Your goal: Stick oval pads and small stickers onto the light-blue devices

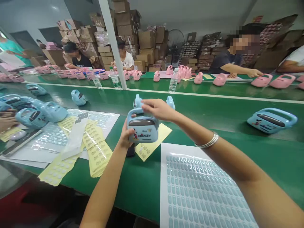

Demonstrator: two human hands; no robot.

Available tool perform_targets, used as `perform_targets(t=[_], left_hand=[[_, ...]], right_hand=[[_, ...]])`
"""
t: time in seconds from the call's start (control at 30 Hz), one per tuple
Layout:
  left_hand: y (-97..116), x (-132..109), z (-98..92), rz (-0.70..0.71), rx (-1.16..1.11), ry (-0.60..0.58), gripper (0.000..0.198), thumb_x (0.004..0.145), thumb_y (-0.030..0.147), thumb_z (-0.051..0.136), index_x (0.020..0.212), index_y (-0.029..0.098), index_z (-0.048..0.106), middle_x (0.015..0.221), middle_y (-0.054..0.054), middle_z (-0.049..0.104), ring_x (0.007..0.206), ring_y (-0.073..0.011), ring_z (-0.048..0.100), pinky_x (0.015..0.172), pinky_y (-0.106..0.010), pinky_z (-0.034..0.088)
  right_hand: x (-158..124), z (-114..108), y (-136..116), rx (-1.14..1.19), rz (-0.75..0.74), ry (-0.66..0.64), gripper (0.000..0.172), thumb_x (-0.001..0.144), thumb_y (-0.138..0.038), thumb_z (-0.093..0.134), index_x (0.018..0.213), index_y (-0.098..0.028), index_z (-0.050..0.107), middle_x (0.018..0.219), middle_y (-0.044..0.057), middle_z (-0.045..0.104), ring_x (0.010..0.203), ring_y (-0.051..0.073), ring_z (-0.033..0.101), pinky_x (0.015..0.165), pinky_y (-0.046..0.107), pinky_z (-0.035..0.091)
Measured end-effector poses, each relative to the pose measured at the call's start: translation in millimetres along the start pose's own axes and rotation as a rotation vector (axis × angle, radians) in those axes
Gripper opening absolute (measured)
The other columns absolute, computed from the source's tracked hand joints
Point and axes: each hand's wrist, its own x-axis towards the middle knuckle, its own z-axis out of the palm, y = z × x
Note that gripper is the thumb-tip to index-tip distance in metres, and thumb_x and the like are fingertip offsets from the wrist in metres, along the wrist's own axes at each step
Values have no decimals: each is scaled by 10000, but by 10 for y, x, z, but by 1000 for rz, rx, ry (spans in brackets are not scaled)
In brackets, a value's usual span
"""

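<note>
A light-blue plastic case with a carrying handle (143, 131) is held up in front of me, its dark oval panel and Mickey print facing me. My left hand (125, 134) grips it at its left side, thumb on the front. My right hand (158, 108) is at the top of its handle, fingers bent together against it; whether a small piece sits between the fingertips is hidden. Behind my hands stand two more blue cases (171, 102), partly covered. Beneath the held case lie a yellow sticker sheet (144, 152) and a dark phone-like object (131, 150).
A white sheet of clear oval stickers (190, 186) lies at front right. Yellow sticker strips (99, 155) and piled blue cases (35, 110) are on the left, near another person's hand (7, 118). Across the green table (213, 101) stand water bottles (173, 81), pink cases (219, 79) and co-workers.
</note>
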Motion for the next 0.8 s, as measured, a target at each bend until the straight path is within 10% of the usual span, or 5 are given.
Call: perform_targets(t=[0.1,0.4,0.63,0.8], left_hand=[[89,85,-109,66,-197,223,409,636,434,681,966,199,628,852,-34,711,763,-220,667,632,-309,544],[63,181,-306,10,-299,469,293,831,413,457,912,190,629,789,-16,698,711,-193,661,597,-304,529],[-89,209,-280,-43,-262,489,210,811,312,518,901,158,631,808,-33,698,700,-176,650,601,-273,514],[-86,207,-288,-57,-277,497,196,812,320,521,896,177,624,798,-22,692,695,-171,646,600,-275,513]], right_hand=[[-10,261,319,118,107,157,353,966,-373,284,1075,-177,557,881,30,590,701,112,528,621,233,420],[-868,1194,606,-128,93,-264,77,790,-157,615,726,-186,646,864,63,597,862,231,556,721,341,462],[-912,1332,643,-125,137,-349,113,883,-256,558,841,-158,594,974,38,591,944,167,543,856,374,462],[-880,1284,612,70,232,-351,63,698,-128,688,673,-143,633,1025,82,545,987,207,515,870,363,454]])
